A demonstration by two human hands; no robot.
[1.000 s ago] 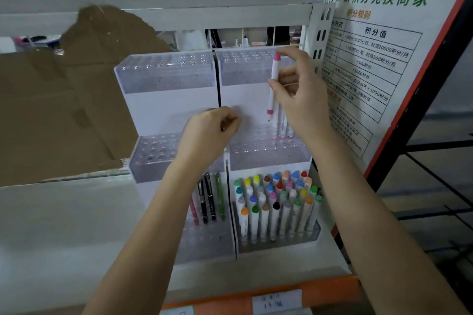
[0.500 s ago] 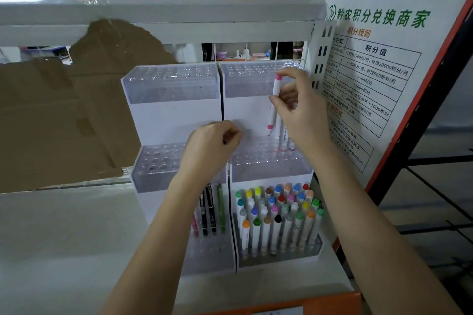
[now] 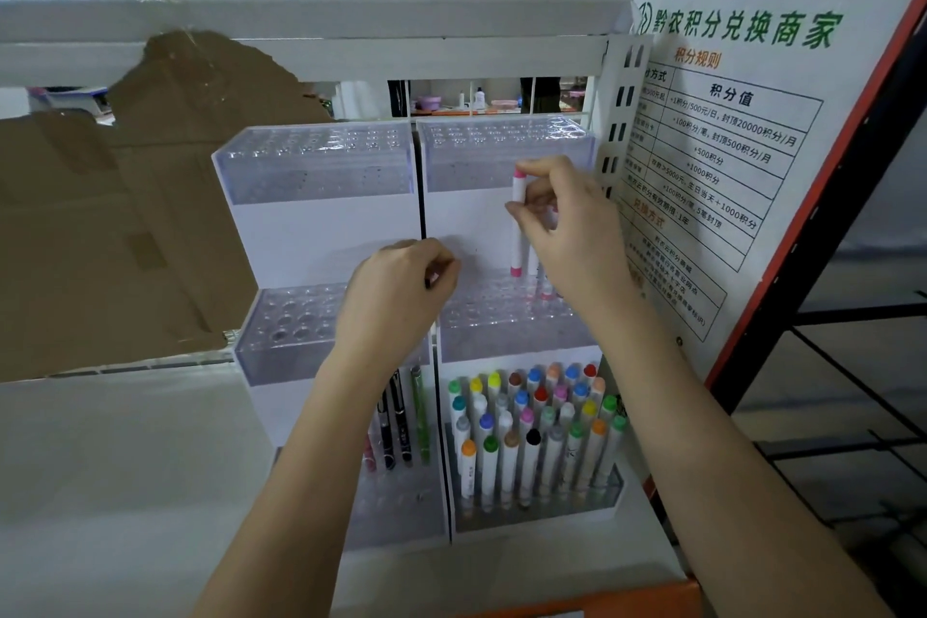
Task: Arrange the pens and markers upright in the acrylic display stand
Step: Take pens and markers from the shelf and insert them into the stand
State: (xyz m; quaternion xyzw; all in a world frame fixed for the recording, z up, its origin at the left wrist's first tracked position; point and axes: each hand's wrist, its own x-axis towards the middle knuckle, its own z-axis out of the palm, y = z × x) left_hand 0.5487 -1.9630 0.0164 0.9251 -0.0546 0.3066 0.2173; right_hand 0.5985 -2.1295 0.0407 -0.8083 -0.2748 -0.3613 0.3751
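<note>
Pink marker [image 3: 519, 222] upright in right hand [image 3: 572, 236], above middle-tier holes [image 3: 496, 304].

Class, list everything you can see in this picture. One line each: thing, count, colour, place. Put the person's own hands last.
Clear acrylic display stand: two tiered units side by side, white-backed, on the white shelf.
White shelf: one, under the stand.
White marker with pink caps: one, upright, lower tip just above the right unit's middle tier.
Colour-capped white markers: many, mixed caps, upright in the right unit's bottom tier.
Slim pens: a few, black, green and pink, left unit's bottom tier.
Torn brown cardboard sheet: one, left of the stand.
White poster with green lettering: one, right of the stand.
Left hand: fingers curled, in front of the middle tier; contents unclear.
Right hand: pinching the pink-capped marker.
</note>
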